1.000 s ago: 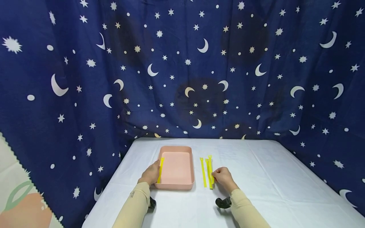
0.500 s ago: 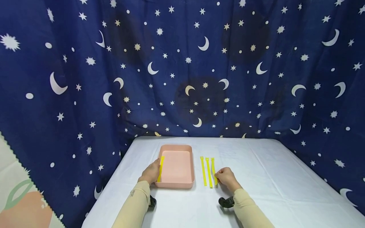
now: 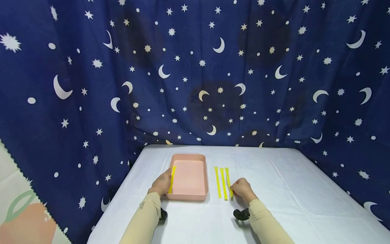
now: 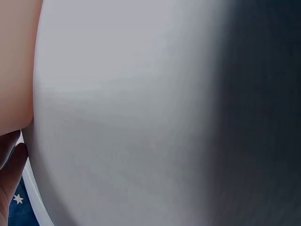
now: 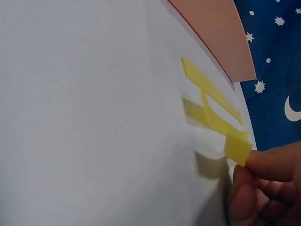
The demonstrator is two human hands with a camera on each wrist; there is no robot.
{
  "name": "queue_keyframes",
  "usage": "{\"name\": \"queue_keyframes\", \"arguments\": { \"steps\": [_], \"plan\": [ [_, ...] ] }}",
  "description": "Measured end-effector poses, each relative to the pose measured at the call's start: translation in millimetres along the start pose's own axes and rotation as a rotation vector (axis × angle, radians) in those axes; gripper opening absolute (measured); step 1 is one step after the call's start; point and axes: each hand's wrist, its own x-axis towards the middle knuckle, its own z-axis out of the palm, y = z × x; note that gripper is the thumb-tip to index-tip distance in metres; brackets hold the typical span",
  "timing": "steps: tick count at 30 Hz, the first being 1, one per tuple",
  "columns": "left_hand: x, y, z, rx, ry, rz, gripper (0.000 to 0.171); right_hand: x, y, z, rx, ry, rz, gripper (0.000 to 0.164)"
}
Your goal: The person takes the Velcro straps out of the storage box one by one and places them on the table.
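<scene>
On the white table stands a shallow pink tray (image 3: pixel 190 179), with one yellow cable strap (image 3: pixel 172 179) along its left inner wall. My left hand (image 3: pixel 161 183) holds that left side; in the left wrist view its fingers (image 4: pixel 16 165) meet the tray's lower edge. Right of the tray lie two yellow straps with slotted heads, a left strap (image 3: pixel 217 183) and a middle strap (image 3: pixel 223 184). Beside them, my right hand (image 3: pixel 242 189) pinches the near end of a third strap (image 5: pixel 237 149) between thumb and finger. That end is lifted and bent above its shadow, its slotted head pointing away.
A dark blue curtain (image 3: pixel 195 74) with moons and stars hangs behind and beside the white-covered table (image 3: pixel 289 189). Black wrist devices sit under both forearms, the right one (image 3: pixel 241 214) close over the cloth.
My right hand has moved right, drawing the third strap away from the middle one; the straps now lie separated side by side. The left hand and tray stay in place.
</scene>
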Motion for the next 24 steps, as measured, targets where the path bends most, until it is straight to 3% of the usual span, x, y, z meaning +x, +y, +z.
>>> {"name": "queue_keyframes", "arguments": {
  "steps": [24],
  "plan": [
    [2.0, -1.8, 0.4, -0.003, -0.002, 0.012, 0.049, -1.4, -8.1, 5.6, -0.108, 0.038, 0.007, 0.003]
  ]
}}
